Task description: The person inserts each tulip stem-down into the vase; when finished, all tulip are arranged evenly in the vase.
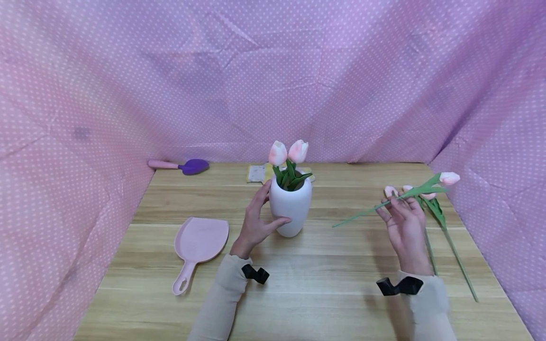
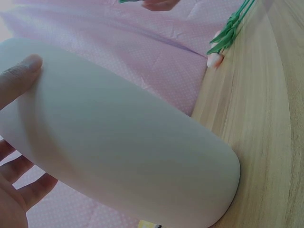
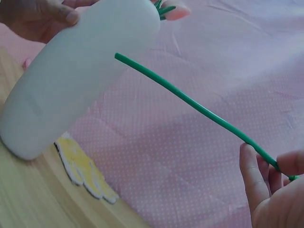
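A white vase (image 1: 291,203) stands on the table with two pink-and-white tulips (image 1: 298,151) in it, green leaves at its mouth. My left hand (image 1: 255,223) holds the vase from the left, thumb across its near side and fingers round the back. Out to the right, my right hand (image 1: 406,232) pinches the green stem of another tulip (image 3: 199,108) between thumb and fingers. That stem is raised above the table, its bare end pointing left towards the vase and its bloom (image 1: 450,178) to the right.
More tulips (image 1: 436,210) lie on the table (image 1: 324,284) beneath and beside my right hand. A pink dustpan-shaped scoop (image 1: 202,239) lies at the left. A purple trowel (image 1: 194,166) sits at the back left. Behind the vase is a flat yellow-and-white item (image 3: 85,166). Pink dotted cloth (image 1: 273,71) surrounds the table.
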Motion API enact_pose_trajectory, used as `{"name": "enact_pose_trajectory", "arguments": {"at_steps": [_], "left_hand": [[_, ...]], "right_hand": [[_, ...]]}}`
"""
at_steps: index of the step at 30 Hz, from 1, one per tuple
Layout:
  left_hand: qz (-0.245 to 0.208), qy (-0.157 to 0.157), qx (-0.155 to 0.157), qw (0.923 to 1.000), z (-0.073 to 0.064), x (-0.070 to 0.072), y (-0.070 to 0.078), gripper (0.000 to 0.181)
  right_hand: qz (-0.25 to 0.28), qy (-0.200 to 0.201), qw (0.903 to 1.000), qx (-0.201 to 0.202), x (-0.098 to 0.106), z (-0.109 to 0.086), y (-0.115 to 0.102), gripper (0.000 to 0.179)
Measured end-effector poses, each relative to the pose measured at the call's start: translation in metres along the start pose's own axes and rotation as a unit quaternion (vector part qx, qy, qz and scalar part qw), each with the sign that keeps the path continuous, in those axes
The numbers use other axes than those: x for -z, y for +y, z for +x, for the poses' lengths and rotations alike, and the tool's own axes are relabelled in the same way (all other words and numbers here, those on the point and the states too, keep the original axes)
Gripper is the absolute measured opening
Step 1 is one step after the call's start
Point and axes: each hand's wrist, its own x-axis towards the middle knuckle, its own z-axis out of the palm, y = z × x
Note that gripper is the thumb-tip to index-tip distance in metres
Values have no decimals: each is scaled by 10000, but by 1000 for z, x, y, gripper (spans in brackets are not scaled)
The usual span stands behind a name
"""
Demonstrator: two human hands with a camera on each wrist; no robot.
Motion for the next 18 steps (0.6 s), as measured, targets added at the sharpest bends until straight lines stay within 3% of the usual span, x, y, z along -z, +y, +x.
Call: {"name": "enact_pose_trajectory", "arguments": {"at_steps": [18], "left_hand": [[-7, -14, 18, 10000, 0, 0, 2, 107]], "right_hand": [[918, -87, 9945, 497, -41, 5, -1, 13]]}}
